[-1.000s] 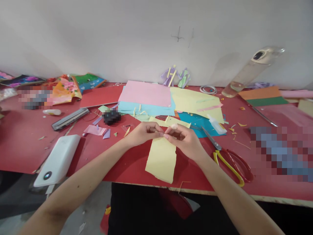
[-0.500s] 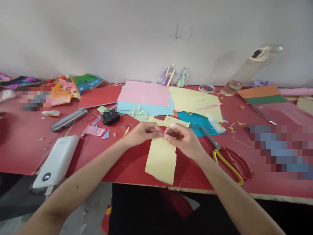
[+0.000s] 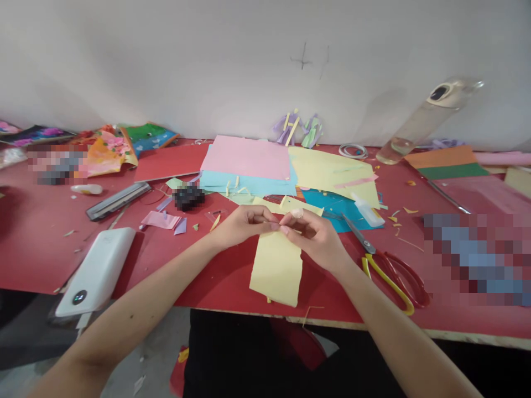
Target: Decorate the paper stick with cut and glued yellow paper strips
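Red tabletop (image 3: 232, 279) bears loose paper scraps (image 3: 161, 220). Left hand (image 3: 245, 228) and right hand (image 3: 317, 237) pinch the yellow sheet (image 3: 277, 271) along its top; uneven tension could tear it.

You had soft, muted light, the wall (image 3: 207, 83) palest near its middle and greyer toward the top. The pale yellow paper (image 3: 277, 271) before you was evenly lit. A blurry shadow (image 3: 379, 116) smudged the wall beside the bottle (image 3: 418, 127); below the tabletop (image 3: 219, 276), darkness swallowed detail. Mosaic blocks (image 3: 477, 260) masked patches at both sides.
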### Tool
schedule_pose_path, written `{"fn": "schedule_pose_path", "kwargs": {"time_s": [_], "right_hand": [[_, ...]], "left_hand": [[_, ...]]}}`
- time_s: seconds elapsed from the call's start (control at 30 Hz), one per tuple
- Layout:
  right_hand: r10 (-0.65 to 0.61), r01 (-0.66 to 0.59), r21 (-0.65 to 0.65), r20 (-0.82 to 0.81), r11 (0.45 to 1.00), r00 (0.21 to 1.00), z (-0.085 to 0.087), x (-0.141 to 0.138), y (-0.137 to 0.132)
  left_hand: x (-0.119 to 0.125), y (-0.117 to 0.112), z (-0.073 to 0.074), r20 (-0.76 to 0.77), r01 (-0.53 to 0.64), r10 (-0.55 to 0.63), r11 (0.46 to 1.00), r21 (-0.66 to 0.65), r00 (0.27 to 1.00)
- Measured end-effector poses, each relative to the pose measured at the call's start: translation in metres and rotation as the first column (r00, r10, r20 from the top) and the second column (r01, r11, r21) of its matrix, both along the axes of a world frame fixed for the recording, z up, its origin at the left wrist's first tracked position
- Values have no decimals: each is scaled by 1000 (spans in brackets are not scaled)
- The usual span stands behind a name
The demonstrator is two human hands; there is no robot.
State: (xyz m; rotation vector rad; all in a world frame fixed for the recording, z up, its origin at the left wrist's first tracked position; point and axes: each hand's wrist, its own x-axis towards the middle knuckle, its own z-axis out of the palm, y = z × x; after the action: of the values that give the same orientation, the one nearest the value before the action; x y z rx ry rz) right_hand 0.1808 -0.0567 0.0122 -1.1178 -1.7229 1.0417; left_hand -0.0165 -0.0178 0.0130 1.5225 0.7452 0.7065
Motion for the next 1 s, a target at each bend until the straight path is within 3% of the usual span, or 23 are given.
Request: {"fn": "schedule_pose_path", "kwargs": {"time_s": [0.23,0.5,0.7,1.0], "right_hand": [[-90,79,97,116,992,989,0,-1,-1],[-141,87,269,187,959,972,-2,-1,2],[-244,167,456,115,874,963,-6,-6,3],[-274,174,482,144,858,951,-9,-9,3]], "left_hand": [[3,-1,0,0,-109,109,994,29,994],[9,-5,1,-79,-186,197,974,132,977],[15,-7,-8,4,-252,255,951,181,967],[15,-10,-9,1,-257,264,940,222,965]]}}
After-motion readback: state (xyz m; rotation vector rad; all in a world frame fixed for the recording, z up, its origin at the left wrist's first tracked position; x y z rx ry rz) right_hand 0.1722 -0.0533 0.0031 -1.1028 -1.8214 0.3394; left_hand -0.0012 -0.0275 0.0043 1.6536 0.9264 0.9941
